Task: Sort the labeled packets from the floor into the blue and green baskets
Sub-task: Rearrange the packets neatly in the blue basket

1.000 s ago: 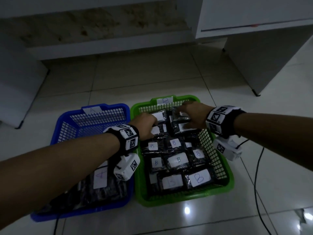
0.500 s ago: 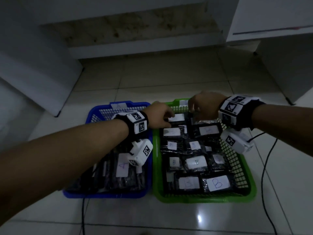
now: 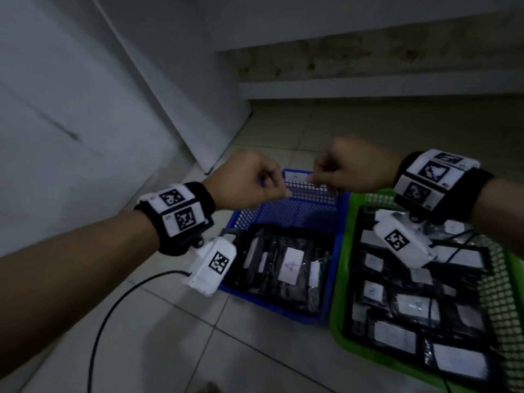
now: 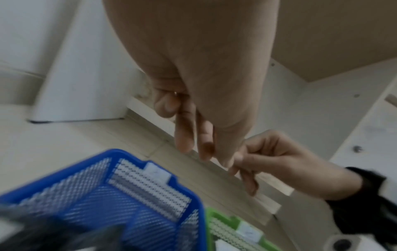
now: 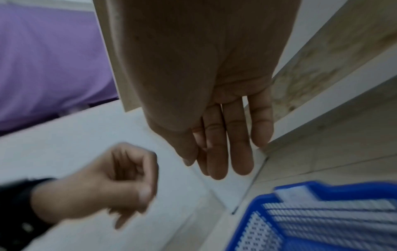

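Observation:
The blue basket [image 3: 338,251] holds black packets with white labels, one [image 3: 292,265] marked A. Beside it on the right, the green basket [image 3: 350,222] is filled with several labelled packets [image 3: 411,307]. My left hand [image 3: 276,190] and right hand [image 3: 320,177] hover close together above the blue basket's far end, fingers loosely curled, nothing in them. The left wrist view shows my left hand [image 4: 197,149] hanging relaxed over the blue basket's rim [image 4: 199,212]. In the right wrist view my right hand [image 5: 223,161] hangs with straight fingers. No packet shows on the floor.
A white cabinet panel [image 3: 85,137] stands at the left and a low stained ledge [image 3: 368,86] runs along the back. A black cable [image 3: 113,302] loops over the tiles near the blue basket. Purple cloth [image 5: 43,59] shows in the right wrist view.
Both hands have risen out of the green basket and shifted left over the blue basket's far end, holding nothing. The head view has swung left and closer.

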